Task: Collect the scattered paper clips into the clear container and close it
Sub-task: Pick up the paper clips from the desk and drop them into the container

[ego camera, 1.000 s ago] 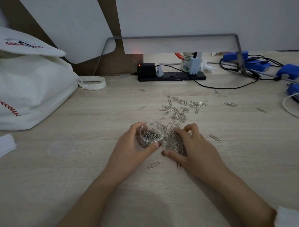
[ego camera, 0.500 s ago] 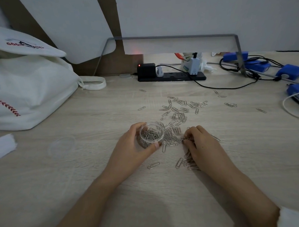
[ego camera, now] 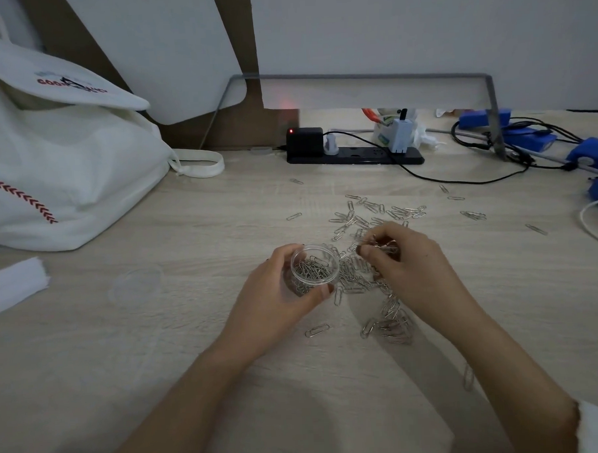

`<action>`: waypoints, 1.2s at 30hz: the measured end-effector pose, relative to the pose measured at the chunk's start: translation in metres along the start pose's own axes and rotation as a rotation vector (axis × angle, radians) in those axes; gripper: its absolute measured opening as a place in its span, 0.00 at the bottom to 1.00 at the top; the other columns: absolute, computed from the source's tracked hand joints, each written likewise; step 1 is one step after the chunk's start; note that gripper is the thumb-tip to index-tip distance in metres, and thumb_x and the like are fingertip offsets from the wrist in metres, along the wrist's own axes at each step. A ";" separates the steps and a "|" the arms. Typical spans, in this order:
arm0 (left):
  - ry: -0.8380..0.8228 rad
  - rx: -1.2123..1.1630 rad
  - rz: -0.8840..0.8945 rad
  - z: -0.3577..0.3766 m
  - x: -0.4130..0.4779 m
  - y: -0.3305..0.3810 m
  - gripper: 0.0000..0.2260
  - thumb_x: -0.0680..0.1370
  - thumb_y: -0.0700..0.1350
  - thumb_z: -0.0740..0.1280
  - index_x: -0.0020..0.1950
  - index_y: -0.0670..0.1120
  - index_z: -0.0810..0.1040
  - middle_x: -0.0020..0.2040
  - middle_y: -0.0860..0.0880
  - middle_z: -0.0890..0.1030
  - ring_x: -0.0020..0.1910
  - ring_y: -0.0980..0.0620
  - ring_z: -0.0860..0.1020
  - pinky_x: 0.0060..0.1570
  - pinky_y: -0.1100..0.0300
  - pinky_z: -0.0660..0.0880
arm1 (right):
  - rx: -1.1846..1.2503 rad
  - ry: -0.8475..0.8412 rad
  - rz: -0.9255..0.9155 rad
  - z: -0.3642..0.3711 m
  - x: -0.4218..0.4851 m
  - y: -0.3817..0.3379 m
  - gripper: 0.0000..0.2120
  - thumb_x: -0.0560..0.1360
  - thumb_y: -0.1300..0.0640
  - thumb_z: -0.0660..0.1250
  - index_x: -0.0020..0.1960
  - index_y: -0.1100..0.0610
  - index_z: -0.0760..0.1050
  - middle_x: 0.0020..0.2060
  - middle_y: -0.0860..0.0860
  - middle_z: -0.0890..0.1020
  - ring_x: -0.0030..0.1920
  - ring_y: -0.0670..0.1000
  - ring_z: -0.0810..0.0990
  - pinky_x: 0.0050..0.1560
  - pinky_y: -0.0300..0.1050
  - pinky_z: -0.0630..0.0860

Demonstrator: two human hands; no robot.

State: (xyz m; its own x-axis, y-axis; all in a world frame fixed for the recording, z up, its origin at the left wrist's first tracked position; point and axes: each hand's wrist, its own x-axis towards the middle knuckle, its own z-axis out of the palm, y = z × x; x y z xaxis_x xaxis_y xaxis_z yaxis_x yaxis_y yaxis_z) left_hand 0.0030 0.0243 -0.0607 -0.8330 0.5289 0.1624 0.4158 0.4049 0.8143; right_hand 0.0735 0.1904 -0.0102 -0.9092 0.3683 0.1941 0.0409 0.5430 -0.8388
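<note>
The white cloth bag bears red lettering starting "GOO"; the rest is unreadable.

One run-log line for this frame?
left hand: holds clear container | right hand: pinches paper clips | lid: off, on table | loose clips: many | stage: collecting

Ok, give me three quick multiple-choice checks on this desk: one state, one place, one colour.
1. The clear container is:
A: closed. B: open, with paper clips inside. C: open, empty.
2. Where is the clear lid?
A: on the clear container. B: flat on the desk, left of the left hand. C: out of view.
3. The power strip is:
A: black. B: white. C: blue.

Key: 1 B, nothing covers its rim and clips show inside. 2 B, its clear ring lies on the wood. 3 A, it has a dark body by the wall.
</note>
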 end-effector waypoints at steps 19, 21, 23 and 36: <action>0.012 -0.045 0.025 0.001 0.003 -0.003 0.23 0.68 0.55 0.73 0.60 0.56 0.70 0.54 0.59 0.79 0.55 0.62 0.76 0.55 0.61 0.73 | -0.381 -0.187 -0.290 0.045 0.019 -0.013 0.03 0.72 0.56 0.66 0.44 0.56 0.73 0.45 0.50 0.74 0.44 0.48 0.72 0.46 0.44 0.72; 0.011 -0.058 0.007 0.001 0.003 -0.003 0.26 0.66 0.59 0.72 0.61 0.56 0.70 0.56 0.59 0.78 0.56 0.61 0.76 0.57 0.58 0.74 | -0.297 -0.190 -0.269 0.040 0.024 -0.012 0.03 0.73 0.56 0.66 0.42 0.55 0.73 0.43 0.48 0.74 0.42 0.47 0.73 0.44 0.39 0.72; 0.035 -0.058 -0.017 0.001 0.004 -0.004 0.27 0.65 0.61 0.72 0.61 0.57 0.69 0.58 0.58 0.76 0.59 0.59 0.74 0.60 0.57 0.72 | -0.228 -0.136 -0.220 0.032 0.035 -0.006 0.03 0.74 0.55 0.64 0.44 0.54 0.74 0.44 0.47 0.74 0.42 0.44 0.74 0.42 0.34 0.69; 0.090 -0.054 -0.077 -0.003 0.005 -0.005 0.26 0.69 0.53 0.73 0.64 0.56 0.67 0.53 0.67 0.66 0.64 0.60 0.66 0.54 0.75 0.62 | -0.467 -0.452 -0.128 0.002 0.054 0.045 0.23 0.73 0.44 0.62 0.67 0.46 0.66 0.72 0.49 0.63 0.71 0.48 0.60 0.69 0.43 0.57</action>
State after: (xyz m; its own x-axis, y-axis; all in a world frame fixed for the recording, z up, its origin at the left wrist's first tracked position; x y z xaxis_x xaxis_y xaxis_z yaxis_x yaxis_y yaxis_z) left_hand -0.0041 0.0227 -0.0627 -0.8920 0.4280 0.1456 0.3314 0.4001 0.8545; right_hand 0.0253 0.2334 -0.0386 -0.9990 -0.0189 -0.0406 0.0037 0.8688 -0.4951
